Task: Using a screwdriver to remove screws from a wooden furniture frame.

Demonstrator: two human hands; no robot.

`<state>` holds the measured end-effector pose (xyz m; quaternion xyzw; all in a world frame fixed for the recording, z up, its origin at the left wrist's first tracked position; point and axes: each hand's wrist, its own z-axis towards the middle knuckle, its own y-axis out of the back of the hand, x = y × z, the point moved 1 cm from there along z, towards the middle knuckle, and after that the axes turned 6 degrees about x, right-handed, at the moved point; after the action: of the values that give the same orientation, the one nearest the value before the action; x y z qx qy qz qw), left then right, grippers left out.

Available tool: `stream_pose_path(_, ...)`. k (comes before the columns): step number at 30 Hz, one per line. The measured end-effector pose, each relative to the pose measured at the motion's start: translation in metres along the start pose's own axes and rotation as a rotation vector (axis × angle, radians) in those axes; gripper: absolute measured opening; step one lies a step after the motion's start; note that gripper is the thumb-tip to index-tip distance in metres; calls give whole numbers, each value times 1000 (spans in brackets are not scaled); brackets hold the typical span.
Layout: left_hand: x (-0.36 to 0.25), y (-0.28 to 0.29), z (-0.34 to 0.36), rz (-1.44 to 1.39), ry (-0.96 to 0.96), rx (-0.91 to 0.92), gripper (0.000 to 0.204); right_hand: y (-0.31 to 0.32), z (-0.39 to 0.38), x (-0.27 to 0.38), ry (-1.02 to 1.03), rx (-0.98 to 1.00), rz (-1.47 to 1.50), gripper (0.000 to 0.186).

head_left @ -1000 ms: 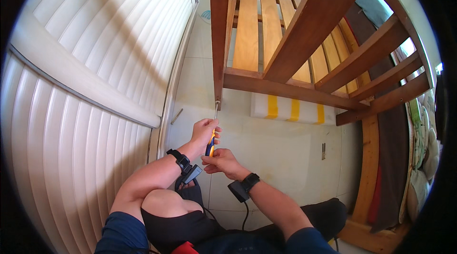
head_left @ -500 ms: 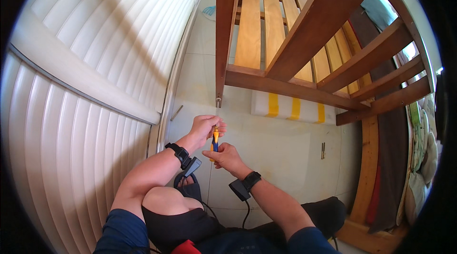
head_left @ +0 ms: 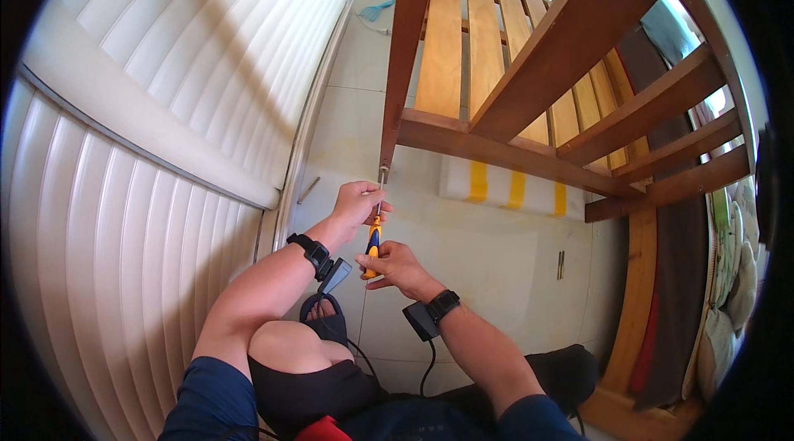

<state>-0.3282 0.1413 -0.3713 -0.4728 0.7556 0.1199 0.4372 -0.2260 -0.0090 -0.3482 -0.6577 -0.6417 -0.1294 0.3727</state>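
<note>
A screwdriver with a yellow and blue handle points away from me, its tip at the near end of a dark brown wooden post. A small metal fitting shows at that end. My right hand is closed round the lower part of the handle, thumb and fingers on either side. Farther up, my left hand pinches the thin shaft just below the post. How the tip sits in the fitting is too small to tell.
The post belongs to a slatted wooden bed frame. A white block with yellow tape lies beneath it. White ribbed panels stand close on my left. One metal rod lies beside them, more rods at right.
The screwdriver handle has turned a little, with more blue showing. My right fingers have shifted on it, and my left hand is slightly farther up the shaft. The whole view has shifted slightly.
</note>
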Motion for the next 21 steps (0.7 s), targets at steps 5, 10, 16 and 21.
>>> stream_pose_path(5, 6, 14, 10, -37, -36, 23, 17, 9, 6, -7, 127, 340, 409, 38)
stream_pose_path(10, -1, 5, 4, -64, 17, 32, 20, 11, 10, -10, 56, 189, 149, 40)
stream_pose_path(16, 9, 12, 9, -145, 22, 43, 20, 12, 18, -19, 154, 242, 358, 45)
stream_pose_path(21, 1, 1, 4, -148, 12, 44, 21, 13, 11, -5, 30, 87, 51, 43)
